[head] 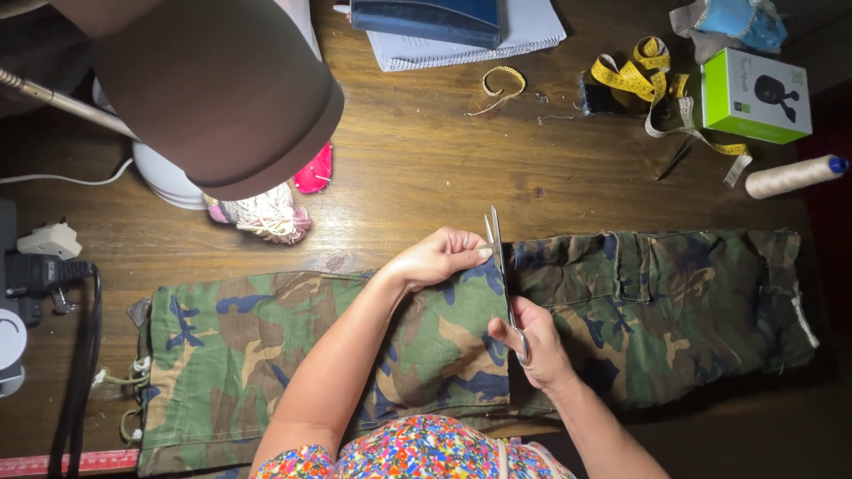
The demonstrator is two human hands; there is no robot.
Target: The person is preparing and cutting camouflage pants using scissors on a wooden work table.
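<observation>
Camouflage trousers (pixel 293 355) lie flat across the wooden table (pixel 426 160), legs running left to right. My right hand (pixel 532 346) is shut on the handles of steel scissors (pixel 497 244), whose blades point away from me across the cloth. A cut line runs along the blades and splits the left piece from the right piece (pixel 674 310). My left hand (pixel 439 257) presses on the cloth just left of the blades, fingertips at the far edge of the fabric.
A brown lamp shade (pixel 213 89) hangs over the left. A yellow tape measure (pixel 643 80), green box (pixel 754 93), thread cone (pixel 794 176), notebook (pixel 470 31), pink pincushion (pixel 315 170) lie behind. Black cables and plug (pixel 53 275) lie at the left edge.
</observation>
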